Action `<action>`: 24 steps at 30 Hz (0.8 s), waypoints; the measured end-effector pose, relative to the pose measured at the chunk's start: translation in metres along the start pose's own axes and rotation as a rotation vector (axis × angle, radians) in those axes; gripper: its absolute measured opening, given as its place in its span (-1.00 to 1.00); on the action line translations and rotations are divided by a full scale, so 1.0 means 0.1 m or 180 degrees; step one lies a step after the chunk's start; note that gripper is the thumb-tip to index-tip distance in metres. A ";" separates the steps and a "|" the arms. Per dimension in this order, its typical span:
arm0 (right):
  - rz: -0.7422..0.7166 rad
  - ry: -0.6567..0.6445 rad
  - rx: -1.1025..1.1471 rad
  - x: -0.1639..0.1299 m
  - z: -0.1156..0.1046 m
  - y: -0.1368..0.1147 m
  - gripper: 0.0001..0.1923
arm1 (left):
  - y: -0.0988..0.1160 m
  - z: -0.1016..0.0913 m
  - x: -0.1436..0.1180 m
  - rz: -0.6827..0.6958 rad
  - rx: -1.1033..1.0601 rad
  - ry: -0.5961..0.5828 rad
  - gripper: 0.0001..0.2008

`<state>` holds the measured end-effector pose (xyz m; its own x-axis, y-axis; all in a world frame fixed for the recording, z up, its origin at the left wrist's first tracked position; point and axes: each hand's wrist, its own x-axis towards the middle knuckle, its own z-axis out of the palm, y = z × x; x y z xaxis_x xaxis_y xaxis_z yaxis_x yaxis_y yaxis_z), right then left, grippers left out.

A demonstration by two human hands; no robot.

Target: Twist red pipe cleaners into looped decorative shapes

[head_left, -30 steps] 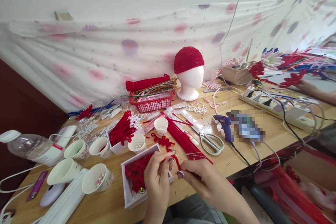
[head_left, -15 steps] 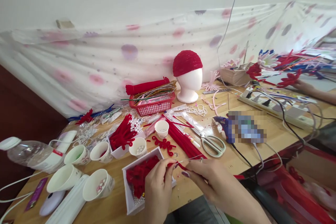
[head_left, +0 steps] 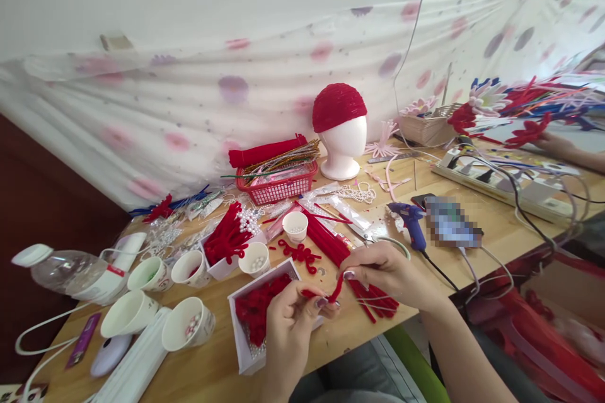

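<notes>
A left hand point(head_left: 289, 321) and a right hand point(head_left: 385, 272) are pinching a red pipe cleaner point(head_left: 331, 293) between their fingertips. They are holding it just above a wooden table point(head_left: 491, 236), beside a white box point(head_left: 246, 352) of red pieces.

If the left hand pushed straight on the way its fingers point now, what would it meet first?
Likely the right hand: the left hand points up and right along the red pipe cleaner both pinch. Depth is unclear; the red stems lie just beyond.
</notes>
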<state>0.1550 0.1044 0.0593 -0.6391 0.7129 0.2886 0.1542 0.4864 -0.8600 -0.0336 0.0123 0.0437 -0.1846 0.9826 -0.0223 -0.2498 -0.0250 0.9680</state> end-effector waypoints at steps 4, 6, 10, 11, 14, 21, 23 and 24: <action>0.0187 0.0153 0.0069 -0.05 0.16 0.15 -0.59 | -0.08 0.08 0.05 0.0253 -0.0092 0.0470 -0.66; 0.0221 0.0134 0.0021 -0.08 0.22 0.16 -0.57 | -0.14 0.10 0.08 0.0425 -0.0013 0.0652 -0.66; 0.0295 0.0073 -0.0175 -0.15 0.33 0.04 -0.58 | -0.28 0.08 0.14 0.0925 0.0303 0.0834 -0.74; 0.0337 0.0033 -0.0261 -0.17 0.36 -0.01 -0.59 | -0.31 0.06 0.15 0.1055 0.0415 0.0874 -0.77; 0.0344 -0.0138 -0.0661 -0.22 0.45 -0.15 -0.65 | -0.35 0.02 0.19 0.1457 0.0947 0.0958 -0.85; 0.0160 -0.0118 -0.1673 -0.20 0.36 -0.36 -0.67 | -0.27 -0.05 0.23 0.1586 0.1743 0.0402 -0.85; -0.0013 -0.0008 -0.1866 -0.12 0.22 -0.37 -0.66 | -0.23 -0.08 0.23 0.1443 0.1859 0.0098 -0.86; -0.0100 0.0012 -0.1873 -0.07 0.14 -0.36 -0.66 | -0.21 -0.11 0.22 0.1325 0.1884 -0.0091 -0.86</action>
<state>0.1431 0.0746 0.0821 -0.6477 0.6948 0.3126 0.5281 0.7051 -0.4733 -0.0425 0.0327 0.0203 -0.1253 0.9180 0.3764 0.3939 -0.3022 0.8681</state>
